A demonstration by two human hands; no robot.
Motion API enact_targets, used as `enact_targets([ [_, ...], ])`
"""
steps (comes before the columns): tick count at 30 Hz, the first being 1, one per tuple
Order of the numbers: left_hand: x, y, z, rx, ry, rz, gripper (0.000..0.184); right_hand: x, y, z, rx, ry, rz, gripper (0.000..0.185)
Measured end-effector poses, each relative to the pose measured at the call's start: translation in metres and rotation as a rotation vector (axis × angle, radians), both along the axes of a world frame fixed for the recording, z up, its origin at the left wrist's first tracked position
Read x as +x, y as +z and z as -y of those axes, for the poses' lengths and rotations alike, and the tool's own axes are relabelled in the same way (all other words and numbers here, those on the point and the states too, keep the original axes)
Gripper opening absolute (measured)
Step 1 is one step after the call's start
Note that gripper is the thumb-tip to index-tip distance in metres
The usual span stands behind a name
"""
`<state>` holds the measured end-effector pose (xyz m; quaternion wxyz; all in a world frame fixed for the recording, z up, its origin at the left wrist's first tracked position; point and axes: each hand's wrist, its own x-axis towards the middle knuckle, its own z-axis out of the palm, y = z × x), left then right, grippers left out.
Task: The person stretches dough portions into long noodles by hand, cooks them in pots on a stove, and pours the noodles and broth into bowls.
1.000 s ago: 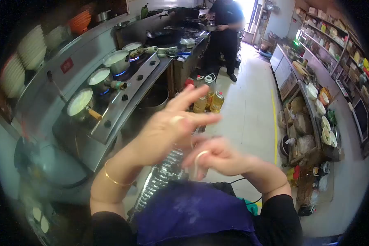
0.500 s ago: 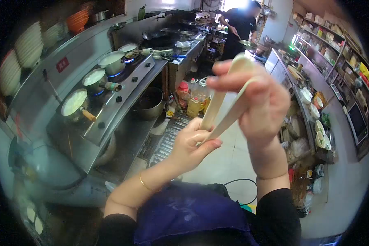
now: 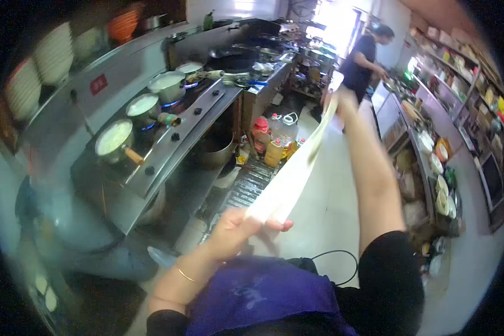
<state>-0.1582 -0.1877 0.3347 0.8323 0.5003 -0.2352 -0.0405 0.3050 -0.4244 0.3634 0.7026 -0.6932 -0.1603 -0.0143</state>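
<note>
A long pale strip that looks like dough [image 3: 288, 182] is stretched on a slant between my two hands. Low at the centre, my left hand [image 3: 235, 231], with a thin gold bracelet above its wrist, pinches the wide near end. My right hand [image 3: 341, 105], blurred, is far out at the end of my extended arm and grips the narrow far end. The strip hangs in the air above the floor and a ribbed metal surface [image 3: 246, 187].
Pots [image 3: 167, 85] stand over lit burners on the stove [image 3: 171, 140] at left. Oil bottles [image 3: 274, 152] stand on the floor ahead. A person in dark clothes [image 3: 358, 67] stands at the back. Bowls [image 3: 442, 193] line the right counter.
My right hand has moved up and away, and the strip, folded back between my hands before, is now pulled long. My left hand is slightly lower. The person behind has moved right and turned.
</note>
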Motion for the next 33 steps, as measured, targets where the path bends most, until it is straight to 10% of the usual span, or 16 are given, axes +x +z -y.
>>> enact_targets([
  [2, -0.014, 0.033, -0.004, -0.006, 0.022, -0.044, 0.044, -0.092, -0.136, -0.028, 0.328, 0.205, -0.601, 0.017],
  [6, -0.015, 0.041, -0.015, 0.014, -0.102, 0.048, 0.063, -0.274, -0.200, -0.119, 0.218, 0.478, -0.734, 0.020],
  [11, -0.006, 0.059, -0.006, 0.336, -0.109, 0.141, 0.107, -0.335, -0.148, -0.118, 0.009, 0.416, -0.029, 0.028],
  [15, 0.013, 0.055, -0.010, 0.822, -0.018, 0.563, 0.117, -0.352, -0.050, -0.070, 0.700, 0.325, 0.673, 0.038],
  [16, 0.013, 0.051, -0.011, 0.880, 0.009, 0.582, 0.118, -0.360, -0.033, -0.067, 0.478, 0.476, 0.712, 0.041],
  [19, 0.007, 0.042, -0.023, 0.612, 0.378, 0.523, 0.082, -0.380, -0.014, -0.077, -0.122, 0.814, 0.623, 0.037],
  [24, 0.044, 0.082, -0.066, -0.401, 0.722, -0.012, 0.038, -0.364, 0.027, -0.090, -0.249, 1.238, 0.825, 0.027],
  [28, 0.092, 0.047, -0.101, -0.370, 0.839, -0.193, 0.028, -0.351, 0.024, -0.089, 0.351, 1.521, 0.429, 0.041],
  [33, 0.108, 0.017, -0.095, -0.358, 0.841, -0.346, 0.030, -0.337, 0.014, -0.090, 0.567, 1.456, 0.584, 0.068],
])
